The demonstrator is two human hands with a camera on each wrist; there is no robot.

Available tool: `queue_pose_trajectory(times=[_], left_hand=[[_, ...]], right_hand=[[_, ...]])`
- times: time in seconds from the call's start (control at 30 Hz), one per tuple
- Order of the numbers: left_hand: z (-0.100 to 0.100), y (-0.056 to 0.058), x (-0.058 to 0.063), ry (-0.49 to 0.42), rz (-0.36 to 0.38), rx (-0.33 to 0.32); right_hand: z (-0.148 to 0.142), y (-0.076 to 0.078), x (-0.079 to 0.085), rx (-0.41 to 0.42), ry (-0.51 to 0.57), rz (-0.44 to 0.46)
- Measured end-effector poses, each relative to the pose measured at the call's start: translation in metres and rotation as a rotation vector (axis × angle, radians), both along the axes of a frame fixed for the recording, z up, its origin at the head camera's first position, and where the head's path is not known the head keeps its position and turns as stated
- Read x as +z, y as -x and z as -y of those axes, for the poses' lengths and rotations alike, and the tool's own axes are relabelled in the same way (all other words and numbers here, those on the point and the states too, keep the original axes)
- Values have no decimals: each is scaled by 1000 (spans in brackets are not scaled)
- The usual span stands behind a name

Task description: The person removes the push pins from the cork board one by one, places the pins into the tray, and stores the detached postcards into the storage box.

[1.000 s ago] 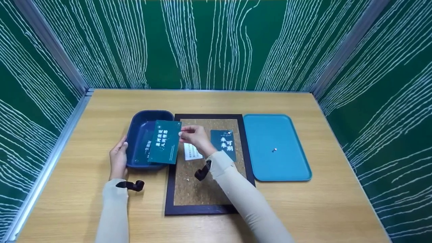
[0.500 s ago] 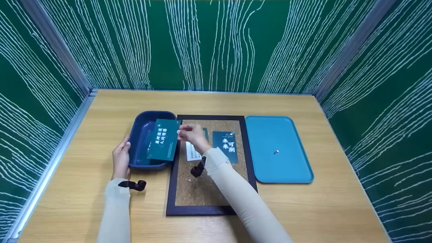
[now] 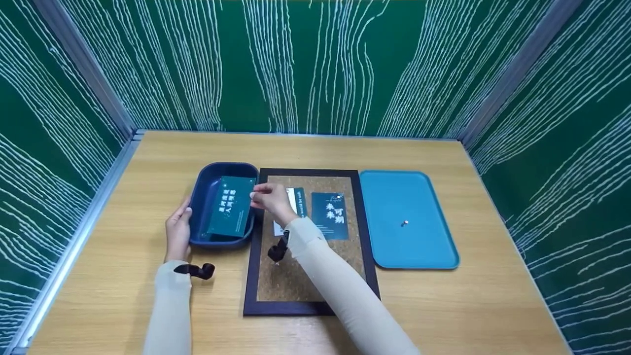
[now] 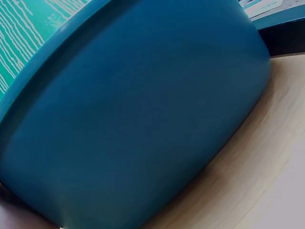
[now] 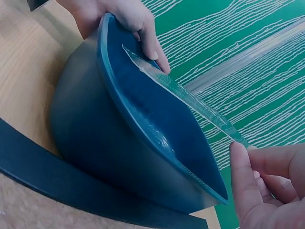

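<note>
My right hand (image 3: 276, 199) pinches a dark green card (image 3: 229, 207) printed with white characters by its right edge. The card lies over the mouth of the deep blue basin (image 3: 195, 217); in the right wrist view the card (image 5: 186, 98) slants above the basin's inside, with its far end near the left hand. My left hand (image 3: 178, 229) holds the basin's left side, its thumb at the rim. In the right wrist view the left hand (image 5: 128, 19) reaches over that rim. The basin's outer wall (image 4: 143, 114) fills most of the left wrist view.
Right of the basin lies a dark-framed cork board (image 3: 315, 281). It bears a green card (image 3: 330, 214) with a pin at its top corner and a white-and-green card (image 3: 298, 207) partly behind my right hand. Farther right, a light blue tray (image 3: 411, 246) holds one pushpin (image 3: 405, 223).
My right hand has moved left with the green card, which now sits farther over the basin. More of the white-and-green card on the board shows. The left hand keeps its hold on the basin.
</note>
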State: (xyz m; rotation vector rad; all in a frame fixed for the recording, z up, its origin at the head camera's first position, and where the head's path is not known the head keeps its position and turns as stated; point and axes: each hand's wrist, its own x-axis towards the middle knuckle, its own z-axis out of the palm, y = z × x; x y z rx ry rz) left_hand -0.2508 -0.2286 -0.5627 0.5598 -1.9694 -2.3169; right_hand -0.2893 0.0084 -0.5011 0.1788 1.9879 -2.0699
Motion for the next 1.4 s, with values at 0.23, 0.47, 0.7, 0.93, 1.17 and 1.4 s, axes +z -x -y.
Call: queue_pose_trajectory(times=[0.23, 0.47, 0.7, 0.93, 1.17, 1.4], left_hand=[[-2, 1, -2, 8, -1, -3], [-2, 2, -3, 21, -19, 2], [-1, 1, -2, 18, -16, 8], [-1, 1, -2, 14, -9, 17], [0, 2, -2, 1, -6, 16], [-1, 0, -2, 24, -12, 17]], right_hand=[[6, 2, -4, -27, -22, 7], [10, 3, -5, -66, -19, 29], [20, 2, -8, -53, -38, -11], [27, 1, -9, -69, -68, -22], [28, 1, -11, -73, -69, -21], [33, 0, -13, -67, -16, -28]])
